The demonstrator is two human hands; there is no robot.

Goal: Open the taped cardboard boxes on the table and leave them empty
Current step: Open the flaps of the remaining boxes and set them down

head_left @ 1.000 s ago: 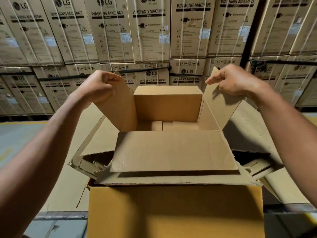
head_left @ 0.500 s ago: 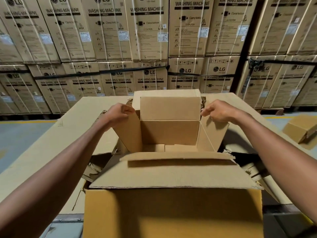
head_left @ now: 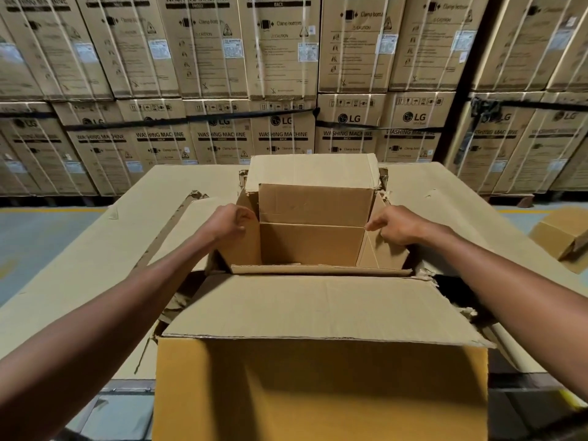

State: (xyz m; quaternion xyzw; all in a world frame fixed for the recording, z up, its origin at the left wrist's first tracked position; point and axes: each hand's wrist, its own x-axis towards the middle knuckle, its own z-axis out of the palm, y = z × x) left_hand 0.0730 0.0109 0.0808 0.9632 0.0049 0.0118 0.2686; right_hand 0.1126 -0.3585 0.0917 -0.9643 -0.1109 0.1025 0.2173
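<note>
Holding the two side flaps of an open cardboard box (head_left: 313,246), the person reaches forward with both arms. The left hand (head_left: 227,222) pinches the left flap (head_left: 245,249) near its top edge, fingers closed on the cardboard. The right hand (head_left: 396,226) grips the right flap (head_left: 385,253) in the same way. This box stands on the table (head_left: 95,249), which is covered with flat cardboard sheets, and its far flap (head_left: 313,173) stands up behind. As much of the inside as can be seen looks bare: only brown walls and a part of the bottom; the rest is hidden by the near flap (head_left: 318,269).

Nearer to the camera stands a bigger carton (head_left: 321,389), with yellowish front wall. Its top flap (head_left: 318,308) lies folded over the opening, so I cannot tell what is inside. Torn cardboard edges show at both sides of it.

Behind the table rises a wall of stacked cartons (head_left: 280,74), bound with pale straps and a black band. They carry the "LG" logo and the words "WASHING MACHINE", also "Clamp bottom" and "CAUTION", and white labels too small to read. On the floor at the right lies a small cardboard box (head_left: 560,237), tilted.
</note>
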